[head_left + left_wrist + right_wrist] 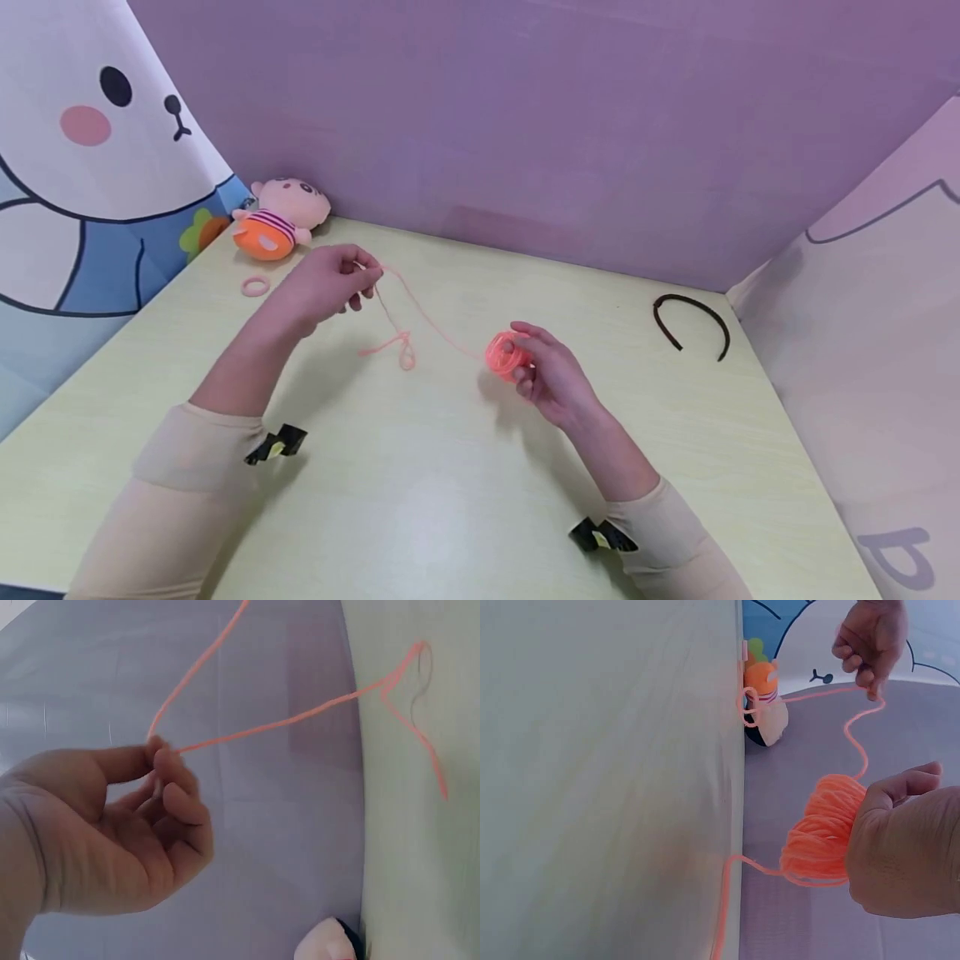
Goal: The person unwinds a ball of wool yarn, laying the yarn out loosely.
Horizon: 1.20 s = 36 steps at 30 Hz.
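A small bundle of coral-pink yarn is in my right hand, gripped by fingers and thumb above the table. In the right wrist view the bundle shows many wound strands, and one strand trails down from its lower end. My left hand pinches the yarn strand between thumb and forefinger, up and to the left of the bundle. From this pinch one length runs slack to the bundle. The other length hangs down and ends in a small loop with a short tail.
At the back left corner lies a plush doll in orange and stripes, with a pink ring in front of it. A dark curved band rests at the right. Purple fabric backs the pale table.
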Each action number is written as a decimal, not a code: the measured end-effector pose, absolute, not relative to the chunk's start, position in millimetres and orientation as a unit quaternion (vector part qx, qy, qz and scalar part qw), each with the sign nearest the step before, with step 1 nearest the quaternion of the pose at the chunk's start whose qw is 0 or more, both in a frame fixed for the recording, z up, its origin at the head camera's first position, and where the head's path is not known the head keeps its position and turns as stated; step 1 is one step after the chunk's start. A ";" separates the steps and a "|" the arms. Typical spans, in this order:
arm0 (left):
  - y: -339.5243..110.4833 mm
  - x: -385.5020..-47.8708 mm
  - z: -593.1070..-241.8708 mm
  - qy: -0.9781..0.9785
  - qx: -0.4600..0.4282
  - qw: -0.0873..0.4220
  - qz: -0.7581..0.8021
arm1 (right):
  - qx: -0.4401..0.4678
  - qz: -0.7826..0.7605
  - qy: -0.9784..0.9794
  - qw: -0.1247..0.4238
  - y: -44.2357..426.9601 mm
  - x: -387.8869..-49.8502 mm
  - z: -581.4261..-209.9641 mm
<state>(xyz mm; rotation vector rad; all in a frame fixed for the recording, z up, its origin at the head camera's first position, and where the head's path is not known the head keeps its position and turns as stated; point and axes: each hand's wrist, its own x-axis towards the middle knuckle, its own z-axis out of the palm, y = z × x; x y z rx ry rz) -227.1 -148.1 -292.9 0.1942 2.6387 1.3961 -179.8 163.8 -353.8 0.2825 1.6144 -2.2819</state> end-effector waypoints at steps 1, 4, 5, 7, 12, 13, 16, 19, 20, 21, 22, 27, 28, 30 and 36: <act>-150.5 -227.5 -293.6 0.889 0.071 0.094 0.442 | 0.099 -0.800 0.569 0.164 163.5 -179.8 -353.8; -152.5 -228.7 -299.5 0.919 0.097 0.139 0.356 | 0.095 -0.796 0.575 0.162 162.7 -179.6 -353.8; -149.9 -228.6 -302.2 0.927 0.108 0.143 0.331 | 0.093 -0.796 0.575 0.162 162.5 -179.3 -353.6; -140.3 -228.3 -310.2 0.933 0.132 0.127 0.311 | 0.091 -0.797 0.575 0.162 162.3 -179.1 -353.3; -90.6 -212.8 -332.2 0.881 0.178 0.104 0.426 | 0.088 -0.800 0.571 0.161 162.9 -178.3 -352.1; -79.8 -207.9 -336.7 0.861 0.180 0.118 0.460 | 0.088 -0.801 0.569 0.161 162.8 -178.2 -351.8; -54.5 -195.6 -351.0 0.811 0.157 0.160 0.540 | 0.090 -0.802 0.568 0.162 162.5 -177.8 -351.3; -40.7 -188.7 -361.0 0.779 0.118 0.169 0.592 | 0.092 -0.802 0.568 0.162 162.6 -177.3 -350.8; -37.9 -187.3 -362.7 0.772 0.106 0.166 0.604 | 0.093 -0.802 0.568 0.161 162.9 -177.1 -350.6; -35.6 -186.1 -363.8 0.766 0.097 0.164 0.614 | 0.094 -0.802 0.568 0.160 163.3 -177.0 -350.3; -34.4 -185.6 -365.1 0.763 0.091 0.163 0.619 | 0.095 -0.803 0.567 0.159 163.1 -177.2 -350.2; -29.7 -182.5 -368.4 0.762 0.081 0.174 0.619 | 0.099 -0.804 0.565 0.157 162.5 -177.2 -348.6; -28.7 -181.8 -368.9 0.763 0.081 0.177 0.617 | 0.100 -0.804 0.565 0.158 162.2 -177.1 -348.3; -26.6 -180.0 -368.7 0.763 0.083 0.178 0.615 | 0.100 -0.804 0.564 0.161 161.8 -176.6 -347.9; -24.3 -177.4 -367.4 0.771 0.079 0.177 0.606 | 0.093 -0.805 0.561 0.168 161.4 -176.6 -349.3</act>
